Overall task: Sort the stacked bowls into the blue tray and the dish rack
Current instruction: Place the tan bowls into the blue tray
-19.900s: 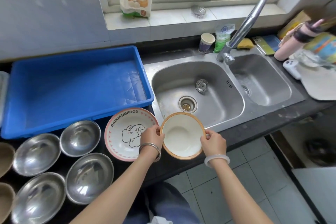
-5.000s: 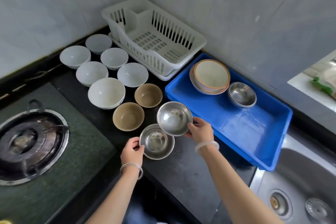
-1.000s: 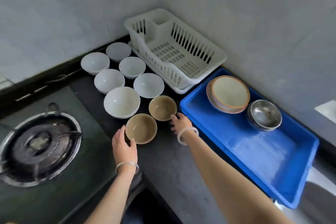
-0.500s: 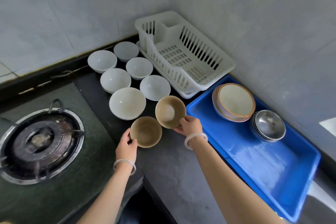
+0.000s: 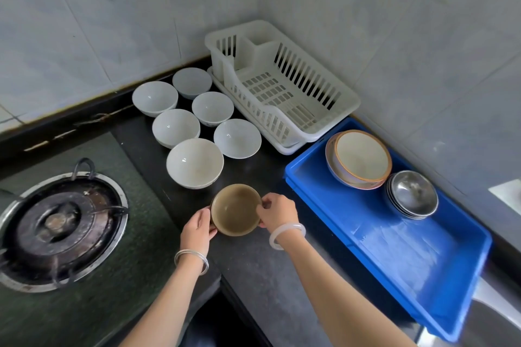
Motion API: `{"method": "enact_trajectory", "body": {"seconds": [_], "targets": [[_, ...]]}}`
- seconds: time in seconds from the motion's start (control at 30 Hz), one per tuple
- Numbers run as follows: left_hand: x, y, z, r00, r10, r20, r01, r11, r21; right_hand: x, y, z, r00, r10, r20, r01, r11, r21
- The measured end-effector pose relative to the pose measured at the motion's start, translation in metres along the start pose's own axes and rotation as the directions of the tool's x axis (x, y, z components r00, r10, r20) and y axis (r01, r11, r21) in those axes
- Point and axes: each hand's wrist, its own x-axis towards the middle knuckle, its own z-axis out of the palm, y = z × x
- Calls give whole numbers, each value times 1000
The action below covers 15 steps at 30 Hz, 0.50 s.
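A brown bowl [image 5: 235, 210] sits between my hands on the dark counter; only one brown bowl shows, so the second seems nested under it. My left hand [image 5: 196, 229] holds its left side and my right hand [image 5: 277, 213] pinches its right rim. Several white bowls [image 5: 195, 162] stand behind it. The blue tray [image 5: 408, 256] at the right holds a cream bowl on a patterned plate [image 5: 359, 159] and stacked steel bowls [image 5: 412, 194]. The white dish rack [image 5: 282, 87] in the corner holds nothing.
A gas burner [image 5: 60, 227] sits at the left. Tiled walls close the corner behind the rack. The counter's front edge runs below my wrists, and a steel sink rim [image 5: 496, 318] shows at the lower right.
My right hand brought the lifted brown bowl down onto the one by my left hand. Two brown bowls stood side by side before; one stack now shows between both hands.
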Motion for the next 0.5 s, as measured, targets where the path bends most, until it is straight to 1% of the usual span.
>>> {"method": "enact_trajectory", "body": {"seconds": [0.07, 0.13, 0.2, 0.23, 0.3, 0.37, 0.4, 0.43, 0.5], "targets": [[-1, 0, 0, 1000, 15, 17, -15, 1000, 27, 3, 2, 4, 1000, 7, -1, -7, 1000, -26], [-1, 0, 0, 998, 24, 51, -28, 997, 69, 6, 9, 9, 1000, 6, -23, -8, 996, -90], [-2, 0, 0, 998, 12, 69, -17, 997, 79, 8, 17, 13, 999, 19, -35, -22, 996, -89], [-2, 0, 0, 998, 1, 69, -6, 997, 75, 10, 21, 14, 999, 42, -19, -43, 998, -56], [-3, 1, 0, 998, -25, 63, 21, 998, 65, 12, 25, 14, 991, 113, 75, -119, 991, 67], [-4, 1, 1, 997, -38, 61, 35, 998, 59, 12, 25, 13, 960, 182, 212, -231, 943, 238], [-6, 2, 2, 997, -35, 62, 32, 998, 62, 11, 25, 13, 948, 194, 252, -268, 914, 305], [-8, 4, 4, 997, -25, 67, 20, 998, 67, 10, 24, 12, 947, 192, 257, -275, 897, 345], [-12, 9, 9, 996, 4, 85, -10, 997, 73, 9, 27, 10, 962, 175, 209, -247, 884, 396]]}}
